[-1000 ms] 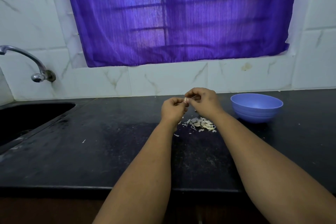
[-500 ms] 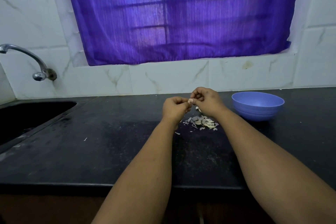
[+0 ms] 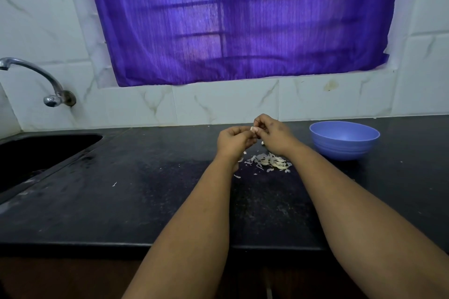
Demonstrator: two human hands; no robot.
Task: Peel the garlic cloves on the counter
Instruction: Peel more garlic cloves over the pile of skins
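While your two hands meet above the black bench, your left hand and right hand both curl their fingers around one small garlic clove, pinched between them near the back wall. Just below them, a heap of pale garlic skins lies on the bench. A blue bowl stands to the right, a dark sink far left.

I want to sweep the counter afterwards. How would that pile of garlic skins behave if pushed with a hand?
The garlic skins look thin and papery, so probably very light and apt to scatter. Stray flakes already lie apart on the counter, so some would likely cling or slip past.
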